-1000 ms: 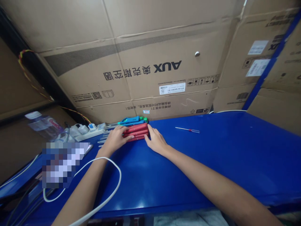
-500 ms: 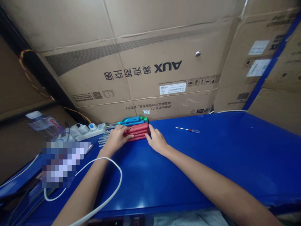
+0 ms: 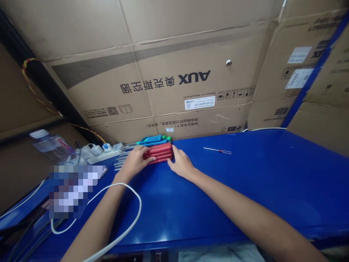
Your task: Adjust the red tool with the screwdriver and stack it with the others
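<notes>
1. Hardly anything has shifted since the earlier frame.
2. White cable [image 3: 140, 203] loops across the left forearm [image 3: 95, 218].
3. Left hand [image 3: 135, 159] grasps the red lighters [image 3: 161, 152], bunched on the blue table [image 3: 191, 207].
4. Right hand [image 3: 182, 164], part-curled, touches their right ends; whether it grips, I cannot tell.
5. Blue lighters [image 3: 157, 138] lie just behind; a screwdriver [image 3: 225, 152] lies apart, to the right.
6. Cardboard [image 3: 163, 62] stands at the back.

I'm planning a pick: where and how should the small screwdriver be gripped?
The screwdriver is probably best pinched from above across its clear handle, which is thicker than the shaft; it lies flat with nothing over it.
</notes>
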{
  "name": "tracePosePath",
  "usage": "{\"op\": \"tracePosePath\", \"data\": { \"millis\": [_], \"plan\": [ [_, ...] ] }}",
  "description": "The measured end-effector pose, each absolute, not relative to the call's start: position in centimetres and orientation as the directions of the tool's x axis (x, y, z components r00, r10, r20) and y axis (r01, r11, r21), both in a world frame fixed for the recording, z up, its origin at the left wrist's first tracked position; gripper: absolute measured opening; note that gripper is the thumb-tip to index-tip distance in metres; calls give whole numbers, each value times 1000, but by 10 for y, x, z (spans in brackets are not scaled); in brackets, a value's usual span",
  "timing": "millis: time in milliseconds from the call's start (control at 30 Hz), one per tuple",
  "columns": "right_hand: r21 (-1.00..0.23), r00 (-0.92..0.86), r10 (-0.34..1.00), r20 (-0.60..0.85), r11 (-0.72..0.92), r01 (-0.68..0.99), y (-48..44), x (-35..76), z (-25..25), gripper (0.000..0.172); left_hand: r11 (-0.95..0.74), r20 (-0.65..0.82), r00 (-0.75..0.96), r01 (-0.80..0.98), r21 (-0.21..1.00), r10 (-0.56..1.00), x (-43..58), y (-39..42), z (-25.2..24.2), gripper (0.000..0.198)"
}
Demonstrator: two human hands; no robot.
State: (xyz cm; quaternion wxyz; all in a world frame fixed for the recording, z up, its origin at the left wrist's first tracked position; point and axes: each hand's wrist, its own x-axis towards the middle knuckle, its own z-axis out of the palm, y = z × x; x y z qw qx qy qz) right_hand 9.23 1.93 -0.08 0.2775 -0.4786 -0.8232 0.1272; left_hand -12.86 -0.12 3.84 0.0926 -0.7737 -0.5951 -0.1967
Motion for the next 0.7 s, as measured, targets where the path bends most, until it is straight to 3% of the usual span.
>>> {"op": "tracePosePath", "data": {
  "millis": [700],
  "plan": [
    [-418, -390, 868, 306, 491, 765, 20, 95, -1, 56, -272, 410, 213, 958, 93, 887, -124, -3, 39, 38]
  ]
}}
